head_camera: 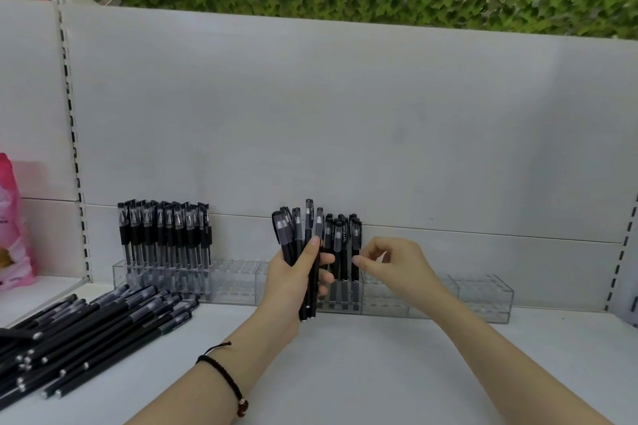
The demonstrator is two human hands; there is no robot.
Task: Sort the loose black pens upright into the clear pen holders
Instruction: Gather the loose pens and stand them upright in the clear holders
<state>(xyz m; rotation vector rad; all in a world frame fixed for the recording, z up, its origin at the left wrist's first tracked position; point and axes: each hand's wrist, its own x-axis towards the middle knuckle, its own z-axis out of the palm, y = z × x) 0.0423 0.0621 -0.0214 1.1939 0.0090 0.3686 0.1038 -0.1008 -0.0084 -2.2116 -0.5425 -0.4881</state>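
Note:
My left hand (297,278) grips a bundle of black pens (300,241) upright, in front of the row of clear pen holders (483,297) along the back of the white shelf. Several black pens (341,241) stand upright in the middle holder just behind the bundle. My right hand (393,262) hovers beside them, its fingertips at the rightmost standing pen, fingers curled and holding nothing that I can see. A pile of loose black pens (93,324) lies flat at the left front. The left holder (234,281) carries several clear-capped pens (165,235).
The white shelf surface (379,373) spreads in front of the holders. A pink plastic bag (13,228) sits at the far left. A white back panel (345,114) rises behind the holders, with slotted uprights at both sides and green foliage above.

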